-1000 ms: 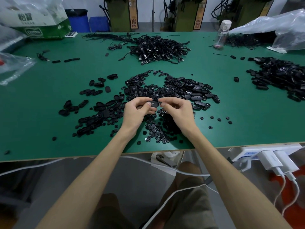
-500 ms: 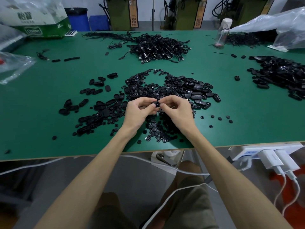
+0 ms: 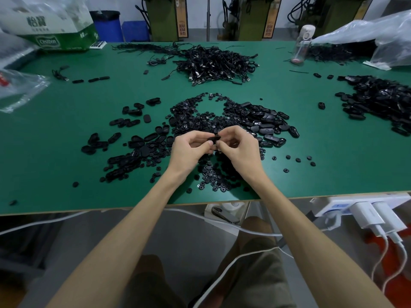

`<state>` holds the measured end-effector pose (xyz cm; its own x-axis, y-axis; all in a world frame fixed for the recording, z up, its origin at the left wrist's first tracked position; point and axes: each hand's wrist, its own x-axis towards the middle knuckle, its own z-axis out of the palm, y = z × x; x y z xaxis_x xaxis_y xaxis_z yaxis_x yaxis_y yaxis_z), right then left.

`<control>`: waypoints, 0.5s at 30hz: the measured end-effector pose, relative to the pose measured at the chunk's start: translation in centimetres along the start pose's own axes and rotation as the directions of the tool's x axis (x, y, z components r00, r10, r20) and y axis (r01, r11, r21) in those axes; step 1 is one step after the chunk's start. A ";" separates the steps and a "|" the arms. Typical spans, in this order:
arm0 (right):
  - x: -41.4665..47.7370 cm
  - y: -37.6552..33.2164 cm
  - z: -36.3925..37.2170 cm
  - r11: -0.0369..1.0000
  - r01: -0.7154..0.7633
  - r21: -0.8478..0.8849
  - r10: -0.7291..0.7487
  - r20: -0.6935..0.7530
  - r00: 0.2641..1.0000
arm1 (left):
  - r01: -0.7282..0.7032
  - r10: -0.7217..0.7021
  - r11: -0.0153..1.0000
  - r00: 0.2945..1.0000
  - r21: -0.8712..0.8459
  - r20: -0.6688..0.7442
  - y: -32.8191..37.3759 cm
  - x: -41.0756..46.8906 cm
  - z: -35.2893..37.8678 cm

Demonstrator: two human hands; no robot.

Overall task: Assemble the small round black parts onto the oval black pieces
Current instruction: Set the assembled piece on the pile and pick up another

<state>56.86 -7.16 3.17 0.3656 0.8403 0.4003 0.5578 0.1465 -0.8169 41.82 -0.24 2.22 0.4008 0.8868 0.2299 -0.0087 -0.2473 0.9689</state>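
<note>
Both hands meet over the middle of the green table (image 3: 66, 134). My left hand (image 3: 191, 150) pinches a black oval piece (image 3: 214, 138) between thumb and fingers. My right hand (image 3: 239, 147) pinches the same piece from its right end; whether a small round part sits under its fingertips I cannot tell. Beneath and behind the hands spreads a heap of small round black parts (image 3: 195, 116). Oval black pieces (image 3: 266, 123) lie piled to the right of it, and more ovals (image 3: 133, 147) are scattered to the left.
A tangle of black cables (image 3: 213, 63) lies further back. Another pile of black pieces (image 3: 380, 98) sits at the right. A clear bottle (image 3: 303, 44), plastic bags (image 3: 367, 34) and a green-white box (image 3: 55, 25) line the far edge. A white power strip (image 3: 355, 205) hangs below the near edge.
The hands have closed tighter together around the oval piece, which has tipped from lying flat between them. They stay over the same spot.
</note>
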 end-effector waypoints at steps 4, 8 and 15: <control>0.0 0.1 0.1 0.999 -0.030 -0.019 0.029 -0.011 1.000 | -0.002 0.002 1.000 1.000 0.027 0.000 0.1 0.0 0.0; 0.1 0.1 0.0 0.999 -0.020 -0.026 0.020 -0.004 1.000 | -0.006 0.006 0.999 1.000 0.033 0.004 0.2 0.0 0.1; 0.1 0.1 0.0 1.000 -0.008 -0.017 0.008 0.013 1.000 | -0.011 0.010 1.000 1.000 0.014 0.016 0.2 -0.1 -0.1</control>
<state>56.95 -7.10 3.13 0.3600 0.8484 0.3880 0.5673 0.1311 -0.8130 41.70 -0.32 2.45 0.4150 0.8780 0.2385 0.0003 -0.2622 0.9650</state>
